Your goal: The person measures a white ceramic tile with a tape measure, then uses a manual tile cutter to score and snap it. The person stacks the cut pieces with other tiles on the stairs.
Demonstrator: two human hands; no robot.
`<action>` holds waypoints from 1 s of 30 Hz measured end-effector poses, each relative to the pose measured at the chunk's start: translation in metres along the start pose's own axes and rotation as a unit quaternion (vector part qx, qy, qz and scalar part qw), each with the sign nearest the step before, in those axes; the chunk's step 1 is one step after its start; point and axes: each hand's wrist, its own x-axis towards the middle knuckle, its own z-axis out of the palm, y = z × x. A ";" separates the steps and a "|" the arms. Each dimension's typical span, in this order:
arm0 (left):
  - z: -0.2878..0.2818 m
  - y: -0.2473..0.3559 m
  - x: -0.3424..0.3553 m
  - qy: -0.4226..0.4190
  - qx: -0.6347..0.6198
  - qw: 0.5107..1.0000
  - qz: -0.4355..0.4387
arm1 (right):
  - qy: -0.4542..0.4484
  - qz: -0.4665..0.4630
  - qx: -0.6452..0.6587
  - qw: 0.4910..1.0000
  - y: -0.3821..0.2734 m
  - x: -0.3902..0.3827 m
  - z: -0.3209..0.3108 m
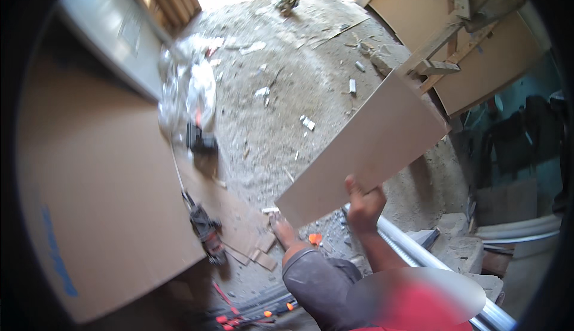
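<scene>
My right hand [365, 208] grips the lower edge of a light, flat rectangular board [359, 145], thumb over its face, with the board held at a slant above the dusty floor. My left hand is not in view. My bare foot [281, 228] and grey-clad leg [314, 274] show below the board's lower corner. To the left, a corded-looking power tool [206, 232] lies on cardboard scraps [239, 217] beside a large brown panel [107, 181]. A black cordless tool [200, 142] sits by crumpled clear plastic [197, 86].
Brown boards [490, 68] and wooden battens [448, 32] lean at the upper right. Silvery pipes [405, 244] and concrete blocks [460, 253] lie at the lower right. A white panel [104, 26] stands upper left. Debris is scattered over the floor [263, 121]. Orange-tipped black bars [251, 313] lie at the bottom.
</scene>
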 end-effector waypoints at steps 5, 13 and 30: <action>-0.038 0.184 0.101 -0.125 -0.062 0.990 0.025 | 0.013 0.053 -0.052 0.997 -0.036 0.056 -0.020; -0.142 0.466 0.260 -0.234 -0.095 0.934 0.252 | 0.084 0.162 -0.052 0.982 -0.114 0.144 -0.084; -0.290 0.805 0.318 -0.427 -0.275 0.660 0.553 | 0.518 0.255 0.145 0.803 -0.316 0.296 -0.250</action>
